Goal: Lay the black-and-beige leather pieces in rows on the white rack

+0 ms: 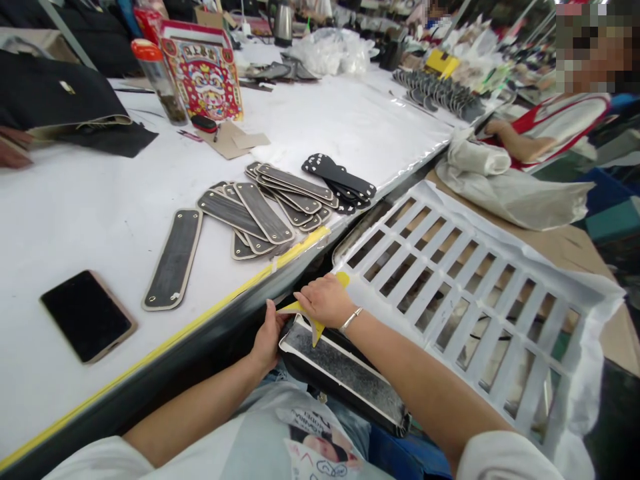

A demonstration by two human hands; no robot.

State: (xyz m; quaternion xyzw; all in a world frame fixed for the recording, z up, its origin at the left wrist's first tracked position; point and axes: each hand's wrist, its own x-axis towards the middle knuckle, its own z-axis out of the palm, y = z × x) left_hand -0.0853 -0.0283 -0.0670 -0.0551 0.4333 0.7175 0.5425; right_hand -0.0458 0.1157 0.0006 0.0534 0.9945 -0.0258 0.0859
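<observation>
A black, narrow bag-like piece [345, 370] with pale edging round a grey panel rests on my lap, below the table's edge. My left hand [267, 340] grips its near-left end, thumb pointing up; the fingertips are partly hidden. Over that end, my right hand [327, 301] is closed on a thin yellow piece [318, 332], perhaps a cloth or strip of sheet, whose ends stick out on either side of the fingers. Nearest to the hands on the table lies a pile of dark oblong panels [265, 213] with pale borders and small metal eyelets.
A single panel [173, 260] and a phone [87, 315] lie on the white table [75, 233], which has yellow tape along its edge. At right stands a white slatted rack [465, 280]. Black strips [340, 180] lie behind the pile. Another person [545, 130] sits far right.
</observation>
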